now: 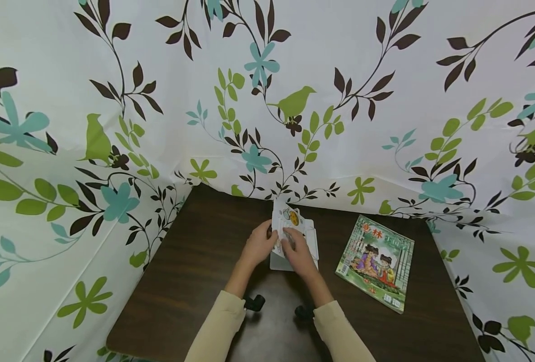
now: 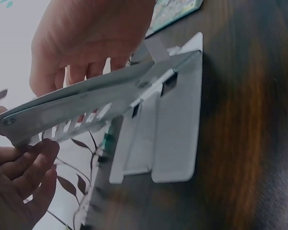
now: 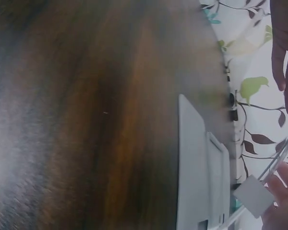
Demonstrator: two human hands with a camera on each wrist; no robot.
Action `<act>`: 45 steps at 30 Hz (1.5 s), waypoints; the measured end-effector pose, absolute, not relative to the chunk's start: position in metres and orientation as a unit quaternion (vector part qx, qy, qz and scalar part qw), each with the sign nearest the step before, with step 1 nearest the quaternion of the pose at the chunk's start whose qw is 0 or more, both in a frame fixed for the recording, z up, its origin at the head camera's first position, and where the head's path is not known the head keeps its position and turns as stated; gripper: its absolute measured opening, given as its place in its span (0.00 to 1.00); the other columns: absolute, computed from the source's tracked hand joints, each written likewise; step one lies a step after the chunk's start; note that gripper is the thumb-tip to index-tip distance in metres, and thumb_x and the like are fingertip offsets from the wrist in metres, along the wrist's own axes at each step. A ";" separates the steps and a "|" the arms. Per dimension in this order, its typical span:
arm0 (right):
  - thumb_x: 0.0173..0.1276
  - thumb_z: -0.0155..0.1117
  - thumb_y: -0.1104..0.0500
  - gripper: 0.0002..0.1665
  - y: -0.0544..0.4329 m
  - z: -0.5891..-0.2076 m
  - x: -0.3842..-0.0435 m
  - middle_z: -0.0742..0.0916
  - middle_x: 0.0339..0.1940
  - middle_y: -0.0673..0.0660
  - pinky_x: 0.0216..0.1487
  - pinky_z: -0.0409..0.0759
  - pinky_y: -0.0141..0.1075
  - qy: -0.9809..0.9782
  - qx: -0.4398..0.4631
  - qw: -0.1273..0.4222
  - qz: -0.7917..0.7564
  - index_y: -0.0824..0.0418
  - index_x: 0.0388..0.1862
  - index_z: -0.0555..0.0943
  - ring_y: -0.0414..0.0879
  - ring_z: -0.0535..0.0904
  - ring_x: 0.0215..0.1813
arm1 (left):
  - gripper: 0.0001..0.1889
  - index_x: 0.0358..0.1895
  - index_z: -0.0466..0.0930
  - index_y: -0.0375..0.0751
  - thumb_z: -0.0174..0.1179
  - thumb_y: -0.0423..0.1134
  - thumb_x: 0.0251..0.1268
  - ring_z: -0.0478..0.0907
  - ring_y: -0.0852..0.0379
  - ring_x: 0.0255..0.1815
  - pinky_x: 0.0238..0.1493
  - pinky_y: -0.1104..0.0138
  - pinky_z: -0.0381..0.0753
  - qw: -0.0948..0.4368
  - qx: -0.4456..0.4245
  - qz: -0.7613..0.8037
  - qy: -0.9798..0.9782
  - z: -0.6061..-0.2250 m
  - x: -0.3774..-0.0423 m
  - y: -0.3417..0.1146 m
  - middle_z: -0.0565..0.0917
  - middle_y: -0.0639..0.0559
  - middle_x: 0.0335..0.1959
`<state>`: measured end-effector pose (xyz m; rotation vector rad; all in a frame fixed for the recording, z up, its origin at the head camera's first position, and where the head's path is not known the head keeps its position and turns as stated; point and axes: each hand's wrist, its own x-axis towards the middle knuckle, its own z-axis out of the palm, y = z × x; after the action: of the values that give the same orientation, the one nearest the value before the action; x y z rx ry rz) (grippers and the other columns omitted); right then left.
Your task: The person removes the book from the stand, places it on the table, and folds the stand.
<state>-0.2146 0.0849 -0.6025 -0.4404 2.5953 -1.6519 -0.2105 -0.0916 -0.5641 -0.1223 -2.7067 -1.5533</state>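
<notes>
A white metal folding book stand (image 1: 291,215) with cartoon pictures on its front panel stands on the dark table, its panel raised from a flat base (image 2: 177,153). My left hand (image 1: 260,245) grips the left edge of the panel, fingers curled underneath in the left wrist view. Curled on the front side of the panel are the fingers of my right hand (image 1: 300,253). The panel's slots show from behind in the left wrist view. A small square tab (image 3: 254,196) juts from the panel beside the right fingers.
A green illustrated magazine (image 1: 376,264) lies flat on the dark wooden table (image 1: 181,301), right of the stand. A white cloth (image 1: 159,60) printed with leaves, birds and flowers hangs behind and beside the table.
</notes>
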 end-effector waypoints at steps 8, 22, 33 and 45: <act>0.83 0.60 0.53 0.26 0.074 -0.612 -0.213 0.75 0.79 0.67 0.81 0.65 0.64 0.864 -0.152 -0.003 -0.480 0.60 0.74 0.78 0.66 0.67 0.82 | 0.19 0.69 0.80 0.41 0.55 0.42 0.84 0.73 0.60 0.26 0.28 0.65 0.72 0.024 -0.029 -0.495 -0.868 -0.582 -0.209 -0.106 0.81 0.51 0.32; 0.80 0.65 0.50 0.27 0.062 -0.630 -0.202 0.77 0.77 0.68 0.76 0.70 0.65 0.908 -0.171 0.003 -0.381 0.60 0.72 0.81 0.68 0.71 0.79 | 0.17 0.64 0.84 0.33 0.61 0.37 0.80 0.75 0.60 0.28 0.33 0.65 0.75 0.044 0.030 -0.477 -0.878 -0.609 -0.202 -0.123 0.84 0.49 0.35; 0.77 0.69 0.51 0.28 0.056 -0.642 -0.196 0.78 0.76 0.69 0.76 0.71 0.64 0.925 -0.179 0.003 -0.336 0.61 0.71 0.82 0.68 0.72 0.78 | 0.17 0.56 0.87 0.32 0.60 0.39 0.74 0.77 0.55 0.30 0.36 0.58 0.76 0.114 0.018 -0.470 -0.875 -0.665 -0.210 -0.132 0.83 0.51 0.30; 0.76 0.68 0.51 0.30 0.054 -0.642 -0.190 0.79 0.75 0.69 0.74 0.73 0.65 0.936 -0.186 -0.003 -0.298 0.63 0.71 0.81 0.69 0.73 0.77 | 0.16 0.60 0.87 0.38 0.64 0.40 0.76 0.80 0.47 0.43 0.51 0.47 0.73 0.056 0.087 -0.388 -0.916 -0.637 -0.197 -0.123 0.84 0.49 0.33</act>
<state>-0.1898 0.0536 -0.6423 -0.5857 2.9462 -0.9385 -0.1969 -0.1225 -0.6374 0.2638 -2.7776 -1.1783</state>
